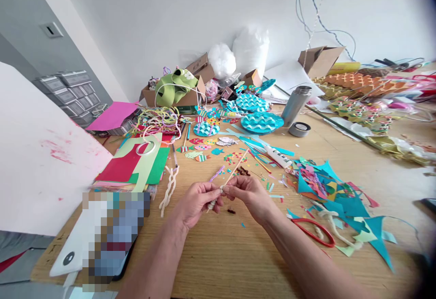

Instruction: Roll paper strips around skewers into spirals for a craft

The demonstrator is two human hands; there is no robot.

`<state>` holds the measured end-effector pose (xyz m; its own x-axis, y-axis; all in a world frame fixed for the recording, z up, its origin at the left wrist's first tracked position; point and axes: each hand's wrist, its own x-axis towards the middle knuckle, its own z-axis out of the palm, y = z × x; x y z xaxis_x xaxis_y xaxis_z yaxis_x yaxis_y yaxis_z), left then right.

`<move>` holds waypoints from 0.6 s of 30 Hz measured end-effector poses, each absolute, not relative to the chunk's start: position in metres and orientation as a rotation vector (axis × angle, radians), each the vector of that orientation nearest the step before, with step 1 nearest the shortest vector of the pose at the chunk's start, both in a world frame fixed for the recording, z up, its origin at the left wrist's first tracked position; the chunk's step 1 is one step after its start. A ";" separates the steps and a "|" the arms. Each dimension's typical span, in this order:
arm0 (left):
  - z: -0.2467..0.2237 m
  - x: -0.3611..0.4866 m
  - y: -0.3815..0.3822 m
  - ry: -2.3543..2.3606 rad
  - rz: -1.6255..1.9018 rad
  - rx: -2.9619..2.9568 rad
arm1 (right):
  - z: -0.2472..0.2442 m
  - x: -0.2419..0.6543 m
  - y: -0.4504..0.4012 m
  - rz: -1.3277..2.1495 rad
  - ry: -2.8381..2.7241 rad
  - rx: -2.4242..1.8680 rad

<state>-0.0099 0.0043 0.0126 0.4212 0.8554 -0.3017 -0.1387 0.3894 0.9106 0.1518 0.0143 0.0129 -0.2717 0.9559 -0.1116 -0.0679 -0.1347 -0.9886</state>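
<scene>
Over the middle of the table, my left hand is closed around a thin wooden stick that slants up to the right. A cream fuzzy pipe cleaner is coiled about the stick's lower part, partly hidden by my fingers. My right hand pinches at the coil's upper end, fingertips touching those of my left hand. Short brown pipe cleaner pieces and a purple one lie just beyond. White twisted pipe cleaners rest to the left of my hands.
Red-handled scissors lie among blue paper scraps at right. A glue tube, paper fish and a steel flask stand or lie farther back. Coloured sheets and a phone are at left.
</scene>
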 end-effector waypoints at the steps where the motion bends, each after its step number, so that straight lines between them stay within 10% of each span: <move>1: 0.013 -0.008 0.004 0.941 0.773 1.006 | 0.012 0.152 0.015 1.530 -1.270 -1.105; 18: 0.009 -0.004 0.000 1.492 1.047 1.679 | 0.018 0.151 0.012 1.374 -1.378 -1.194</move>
